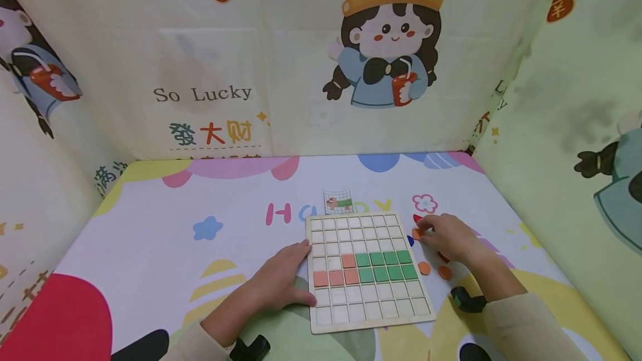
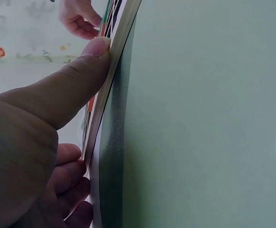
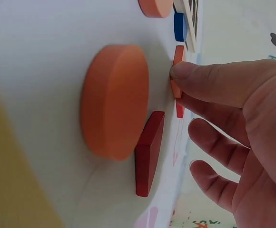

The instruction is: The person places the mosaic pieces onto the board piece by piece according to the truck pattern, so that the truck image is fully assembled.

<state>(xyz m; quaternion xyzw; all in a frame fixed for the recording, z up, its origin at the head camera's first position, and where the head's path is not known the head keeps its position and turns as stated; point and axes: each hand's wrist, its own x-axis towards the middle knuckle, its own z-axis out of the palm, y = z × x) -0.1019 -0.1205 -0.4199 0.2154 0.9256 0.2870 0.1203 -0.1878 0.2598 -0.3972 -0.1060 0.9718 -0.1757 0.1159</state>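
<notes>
Eight square tiles [image 1: 377, 259] are green; four salmon-pink.

both sleeves [image 1: 531, 327] are plain pale beige; the wrist devices [image 1: 467, 301] are black and blocky.

Grid board [image 1: 369, 292] — pale, matt wood. Right of the board, orange disc [image 3: 114, 102] and red piece [image 3: 150, 154] look smooth, matt; behind it, paper-like card [image 1: 339, 203] — creased, cloth-like backdrop [image 1: 296, 60].
</notes>
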